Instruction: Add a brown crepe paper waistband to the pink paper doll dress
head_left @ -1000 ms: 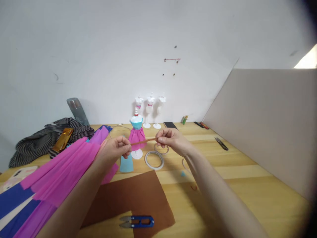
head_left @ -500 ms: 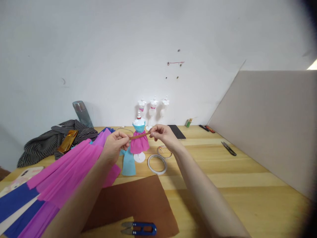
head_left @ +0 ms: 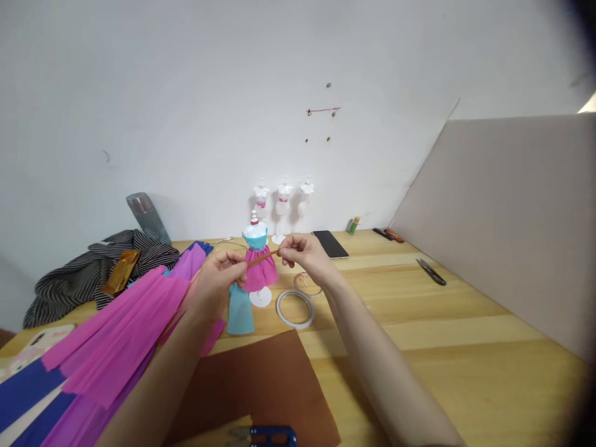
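Note:
A narrow brown strip (head_left: 262, 258) stretches between my hands, in front of a small dress form (head_left: 256, 233) wearing a light blue top and a pink skirt (head_left: 261, 273). My left hand (head_left: 222, 273) pinches the strip's left end. At its right end, the thumb and fingers of my right hand (head_left: 302, 253) are closed on it. Below my hands lies a brown sheet (head_left: 261, 375) with a piece cut out of its near left side. Blue-handled thread snips (head_left: 274, 436) rest on the sheet, partly cut off by the bottom edge.
Pink, purple and blue fabric (head_left: 116, 323) piles up at left, near a striped cloth (head_left: 74, 273) and a bottle (head_left: 149, 217). White tape rings (head_left: 295, 309), a light blue piece (head_left: 240, 313), a phone (head_left: 330, 244) and scissors (head_left: 431, 272) lie around. Three white dress forms (head_left: 283, 202) stand behind.
The strip is now more tilted, its left end lower. My left hand has turned slightly and my right hand keeps its pinch. The whole view has shifted a little.

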{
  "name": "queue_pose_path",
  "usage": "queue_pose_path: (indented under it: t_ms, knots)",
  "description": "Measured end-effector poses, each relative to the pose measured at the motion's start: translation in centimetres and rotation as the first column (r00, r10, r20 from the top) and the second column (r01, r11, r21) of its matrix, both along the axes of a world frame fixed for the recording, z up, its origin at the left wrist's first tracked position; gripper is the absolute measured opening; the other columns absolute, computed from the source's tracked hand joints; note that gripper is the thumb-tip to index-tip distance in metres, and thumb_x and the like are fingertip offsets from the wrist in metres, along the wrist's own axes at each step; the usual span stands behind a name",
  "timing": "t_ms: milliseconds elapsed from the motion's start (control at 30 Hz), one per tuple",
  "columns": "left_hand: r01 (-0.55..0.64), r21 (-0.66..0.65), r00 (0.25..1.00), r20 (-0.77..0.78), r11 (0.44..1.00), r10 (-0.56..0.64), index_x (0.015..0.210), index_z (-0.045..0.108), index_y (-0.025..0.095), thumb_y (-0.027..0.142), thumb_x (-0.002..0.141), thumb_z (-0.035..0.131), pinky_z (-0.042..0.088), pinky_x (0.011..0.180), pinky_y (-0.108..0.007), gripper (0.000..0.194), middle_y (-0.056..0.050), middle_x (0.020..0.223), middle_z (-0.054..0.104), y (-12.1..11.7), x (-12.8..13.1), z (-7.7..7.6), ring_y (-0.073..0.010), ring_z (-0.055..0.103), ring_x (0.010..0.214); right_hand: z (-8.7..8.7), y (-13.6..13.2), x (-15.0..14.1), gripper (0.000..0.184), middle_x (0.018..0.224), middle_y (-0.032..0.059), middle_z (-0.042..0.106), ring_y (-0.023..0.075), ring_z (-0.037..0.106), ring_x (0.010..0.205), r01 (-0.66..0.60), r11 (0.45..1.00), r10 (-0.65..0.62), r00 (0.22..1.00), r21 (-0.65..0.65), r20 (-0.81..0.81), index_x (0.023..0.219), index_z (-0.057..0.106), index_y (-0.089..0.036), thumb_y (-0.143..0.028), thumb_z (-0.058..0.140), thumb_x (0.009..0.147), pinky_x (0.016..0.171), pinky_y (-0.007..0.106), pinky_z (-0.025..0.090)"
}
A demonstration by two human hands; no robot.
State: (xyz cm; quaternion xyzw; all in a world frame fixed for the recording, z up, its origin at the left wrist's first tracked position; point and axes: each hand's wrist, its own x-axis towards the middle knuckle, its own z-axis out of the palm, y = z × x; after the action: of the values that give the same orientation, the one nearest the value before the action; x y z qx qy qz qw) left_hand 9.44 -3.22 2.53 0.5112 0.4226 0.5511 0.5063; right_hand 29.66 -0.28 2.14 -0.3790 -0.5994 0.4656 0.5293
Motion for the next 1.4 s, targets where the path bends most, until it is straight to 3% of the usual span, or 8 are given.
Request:
queue_pose_path:
  t_ms: [100,233,367,533,833,1100,1200,1400]
  knots:
    - [-0.116,0.211,0.957,-0.238,0.970,0.166,0.077,0.068,0.017,0.023,0.057,0.072,0.040,0.050,-0.023,0.021,0.003,0.061,0.058,-0.1,0.2,-0.4,-0.0095,0.050,0.052,0.3,-0.1,-0.1,0.011,0.053,-0.0042,0.056,0.0086,0.050,0.048,-0.012,1.000,0.012,0.999,0.015,0.044,0.066,0.060,-0.017,-0.024,0.068,0.065,0.049,0.023,0.039]
    - [-0.125,0.498,0.791,-0.472,0.858,0.389,0.071,0.071,0.020,0.020,0.070,0.062,0.037,0.053,-0.025,0.009,0.002,0.062,0.055,0.0,0.5,-0.8,-0.0107,0.047,0.055,0.4,0.0,-0.3,0.009,0.054,-0.0044,0.054,0.0086,0.049,0.048,0.013,0.998,-0.019,0.995,0.067,0.093,0.066,0.059,-0.017,-0.023,0.066,0.066,0.049,0.023,0.039]
    - [-0.113,0.542,0.675,-0.574,0.833,0.464,0.062,0.064,0.020,0.016,0.073,0.057,0.036,0.055,-0.026,0.013,0.002,0.060,0.053,0.3,0.9,-0.4,-0.0122,0.049,0.058,0.1,0.2,-0.5,0.008,0.056,-0.0047,0.053,0.0084,0.048,0.049,0.054,0.994,-0.062,0.994,0.091,0.091,0.067,0.057,-0.018,-0.024,0.063,0.068,0.049,0.023,0.038]
    - [-0.087,0.561,0.629,-0.610,0.823,0.482,0.065,0.064,0.020,0.018,0.071,0.059,0.040,0.064,-0.029,0.008,-0.001,0.069,0.061,0.9,1.1,0.4,-0.0168,0.056,0.068,-0.5,0.8,-0.7,0.009,0.055,-0.0049,0.051,0.0088,0.045,0.048,0.089,0.990,-0.098,0.992,0.113,0.075,0.067,0.056,-0.019,-0.026,0.062,0.068,0.049,0.024,0.036]
    - [-0.081,0.562,0.729,-0.530,0.823,0.433,0.057,0.059,0.021,0.015,0.067,0.060,0.042,0.087,-0.036,0.012,-0.005,0.093,0.069,2.2,0.7,0.2,-0.0235,0.060,0.096,-0.9,1.4,-1.1,0.009,0.059,-0.0040,0.050,0.0101,0.042,0.053,0.123,0.974,-0.141,0.986,0.189,0.085,0.066,0.055,-0.020,-0.027,0.060,0.070,0.053,0.026,0.035]
    - [-0.106,0.474,0.801,-0.481,0.874,0.358,0.058,0.058,0.021,0.018,0.065,0.060,0.042,0.087,-0.037,0.008,-0.004,0.084,0.072,2.9,0.3,-0.1,-0.0241,0.062,0.089,-1.3,2.1,-1.7,0.009,0.076,0.0021,0.064,0.0161,0.058,0.073,0.163,0.958,-0.180,0.982,0.236,0.053,0.066,0.056,-0.020,-0.026,0.061,0.070,0.068,0.030,0.043]
    - [-0.105,0.465,0.820,-0.460,0.879,0.341,0.057,0.058,0.021,0.018,0.065,0.061,0.043,0.087,-0.036,0.008,-0.003,0.082,0.071,3.2,0.2,-0.2,-0.0232,0.062,0.088,-1.4,2.2,-2.1,0.009,0.091,0.0057,0.070,0.0188,0.063,0.087,0.147,0.971,-0.141,0.989,0.186,-0.043,0.067,0.057,-0.019,-0.027,0.062,0.069,0.076,0.031,0.046]
    - [-0.100,0.436,0.852,-0.427,0.894,0.304,0.056,0.058,0.021,0.019,0.064,0.062,0.043,0.086,-0.034,0.009,-0.002,0.079,0.071,3.3,0.2,-0.2,-0.0222,0.062,0.086,-2.1,2.5,-2.9,0.011,0.083,0.0048,0.073,0.0192,0.065,0.082,0.127,0.991,-0.112,0.967,0.048,-0.229,0.065,0.058,-0.020,-0.026,0.067,0.063,0.078,0.033,0.050]
